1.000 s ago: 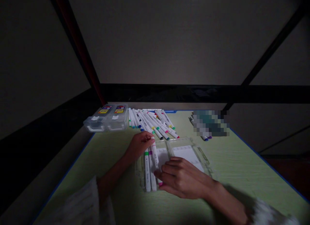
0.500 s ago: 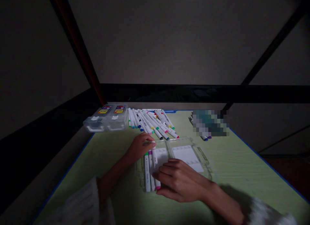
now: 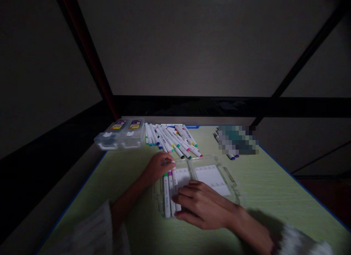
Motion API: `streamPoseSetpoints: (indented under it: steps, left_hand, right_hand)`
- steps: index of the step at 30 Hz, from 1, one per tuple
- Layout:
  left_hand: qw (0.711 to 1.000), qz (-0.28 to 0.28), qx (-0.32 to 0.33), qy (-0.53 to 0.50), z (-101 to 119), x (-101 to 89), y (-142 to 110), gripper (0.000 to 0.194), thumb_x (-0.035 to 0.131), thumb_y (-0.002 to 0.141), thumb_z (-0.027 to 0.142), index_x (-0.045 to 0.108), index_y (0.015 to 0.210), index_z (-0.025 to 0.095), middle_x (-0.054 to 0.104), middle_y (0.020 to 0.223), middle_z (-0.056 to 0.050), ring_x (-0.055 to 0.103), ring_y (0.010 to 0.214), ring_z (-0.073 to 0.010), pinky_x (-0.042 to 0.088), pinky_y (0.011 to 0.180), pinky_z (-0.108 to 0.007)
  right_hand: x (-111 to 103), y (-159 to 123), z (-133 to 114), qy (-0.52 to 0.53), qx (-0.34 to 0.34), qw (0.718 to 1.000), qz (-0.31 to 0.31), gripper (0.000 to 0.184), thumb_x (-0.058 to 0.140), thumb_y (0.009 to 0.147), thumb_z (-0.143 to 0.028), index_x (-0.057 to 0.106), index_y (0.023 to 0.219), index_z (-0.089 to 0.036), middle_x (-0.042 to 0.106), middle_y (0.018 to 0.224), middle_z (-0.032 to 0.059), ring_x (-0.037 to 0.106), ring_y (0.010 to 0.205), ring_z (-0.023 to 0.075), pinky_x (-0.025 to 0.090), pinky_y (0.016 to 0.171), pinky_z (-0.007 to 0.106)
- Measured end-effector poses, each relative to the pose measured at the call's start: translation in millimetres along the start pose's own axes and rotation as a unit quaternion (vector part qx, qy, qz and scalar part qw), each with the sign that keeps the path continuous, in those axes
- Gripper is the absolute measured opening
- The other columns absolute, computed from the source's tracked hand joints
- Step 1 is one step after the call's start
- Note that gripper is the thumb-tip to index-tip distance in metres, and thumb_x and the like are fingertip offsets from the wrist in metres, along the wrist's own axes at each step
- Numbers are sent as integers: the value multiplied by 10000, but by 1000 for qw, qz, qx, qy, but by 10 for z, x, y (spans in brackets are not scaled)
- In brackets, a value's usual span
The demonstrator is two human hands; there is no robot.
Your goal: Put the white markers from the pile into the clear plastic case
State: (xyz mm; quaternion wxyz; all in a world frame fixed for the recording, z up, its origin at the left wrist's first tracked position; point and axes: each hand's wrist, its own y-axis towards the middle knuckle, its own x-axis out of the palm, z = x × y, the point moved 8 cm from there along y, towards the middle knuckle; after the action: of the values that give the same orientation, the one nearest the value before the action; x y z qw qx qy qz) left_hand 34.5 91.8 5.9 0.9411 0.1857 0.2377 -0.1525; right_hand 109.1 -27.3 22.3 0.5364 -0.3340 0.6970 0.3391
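1. My landmark is the open clear case (image 3: 192, 171) on the bench (image 3: 274, 182). The third marker (image 3: 174, 182) lies along its left section, right of the purple-banded marker (image 3: 170, 182), which lies beside the green-banded marker (image 3: 166, 196).
2. That third marker's long axis runs from the case's far side towards me, slightly rightward, nearly parallel to its neighbours. From my left grip it extends nearward; from my right grip, away from me. Neither hand is clearly nearer: each is at one end.
3. My left hand (image 3: 157, 169) has thumb and fingers nearly closed on the far end. My right hand (image 3: 203, 207) has its fingers curled at the near end, the grip mostly closed; they hide whether it pinches the barrel or just touches.
4. I count two hands, one open case, three markers lined up in it and two white paper panels.
5. Beyond it, leftward, are two closed cases (image 3: 131, 139); straight beyond, a marker pile (image 3: 175, 138), too overlapped for me to count exactly. Beyond its right side, I see at least two loose markers (image 3: 231, 156) by a pixelated patch (image 3: 238, 139).
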Motion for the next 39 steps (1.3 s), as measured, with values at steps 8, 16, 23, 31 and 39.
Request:
streamPoseSetpoints:
  steps: [8,16,23,31,39]
  left_hand:
    - [1000,-3,11,11,2,3,1,46,583,627,186,617,633,155,633,699,-36,575,711,-160,427,692,-256]
    - [999,9,21,32,-8,15,-8,19,595,618,159,613,621,155,624,694,-39,572,733,-163,427,713,-261]
    - [999,1,15,52,-11,29,-17,22,604,618,133,591,627,149,606,705,-28,561,768,-160,420,749,-271]
    - [997,-2,23,70,0,39,-29,60,617,619,117,562,626,141,579,702,-14,548,750,-147,413,744,-264]
    - [997,1,24,76,22,33,-23,74,618,606,99,560,618,144,581,694,-9,544,724,-140,417,716,-257]
  right_hand:
    - [24,3,19,16,8,1000,-13,259,378,863,-374,529,934,-176,581,802,22,534,717,142,375,724,292]
    - [37,-4,45,16,23,999,-18,223,388,862,-360,491,875,-163,585,781,29,534,699,146,366,754,307]
    - [33,5,32,3,16,1000,-19,228,380,864,-374,479,811,-175,580,761,18,525,678,140,369,703,287]
    - [26,-3,18,-14,2,1000,-7,268,355,871,-386,488,761,-181,565,730,12,509,655,138,364,657,284]
    - [20,-3,25,-10,-1,1000,-1,255,343,881,-347,492,753,-184,559,729,5,504,662,132,367,656,280]
